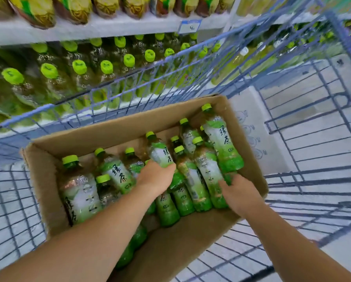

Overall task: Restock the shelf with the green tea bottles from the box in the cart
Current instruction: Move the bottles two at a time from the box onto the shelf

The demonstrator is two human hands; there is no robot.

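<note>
An open cardboard box (101, 133) sits in a blue wire cart (170, 64) and holds several green tea bottles with green caps and green-white labels. My left hand (155, 179) reaches into the middle of the box and grips one bottle (160, 152) by its lower body. My right hand (238, 193) curls round the base of another bottle (208, 171) at the box's right side. The shelf (93, 27) behind the cart carries rows of the same green-capped bottles (79, 67).
An upper shelf holds yellow-labelled bottles (73, 9) and bears a blue price tag (190, 26). A flat white carton (250, 129) lies in the cart to the right of the box. The cart's wire walls surround the box on all sides.
</note>
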